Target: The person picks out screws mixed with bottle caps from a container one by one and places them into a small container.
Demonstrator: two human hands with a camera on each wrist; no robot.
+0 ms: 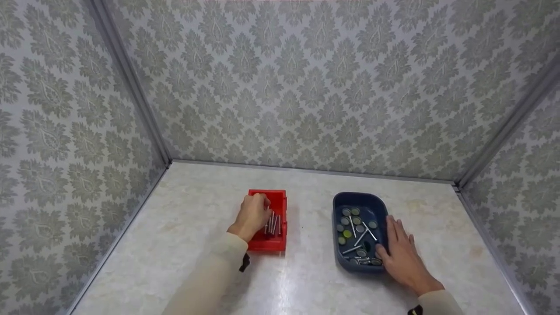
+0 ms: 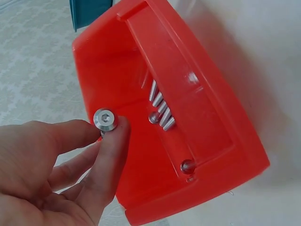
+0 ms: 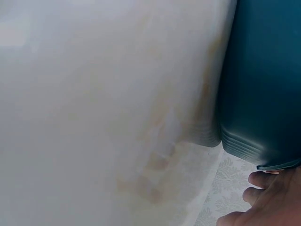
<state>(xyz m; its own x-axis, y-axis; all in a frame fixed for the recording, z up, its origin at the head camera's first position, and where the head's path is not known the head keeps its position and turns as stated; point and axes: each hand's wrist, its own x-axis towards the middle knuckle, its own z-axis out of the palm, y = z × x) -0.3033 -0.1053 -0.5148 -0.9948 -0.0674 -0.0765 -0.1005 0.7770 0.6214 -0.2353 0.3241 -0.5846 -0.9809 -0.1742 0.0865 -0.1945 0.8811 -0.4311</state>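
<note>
My left hand is over the red bin. Between thumb and forefinger it pinches a bolt, a silver one whose round head has a hex socket. More silver bolts lie on the bin's floor beside that hand. My right hand rests against the right side of the dark blue tub, its fingers fairly straight along the outer wall and the thumb at the rim. Inside the tub are several round bottle caps and loose bolts, thickest at the near end.
Both containers stand on a pale marbled table, with a strip of tabletop between them. Patterned panels enclose it at the back and on both sides, with grey metal trim at the corners.
</note>
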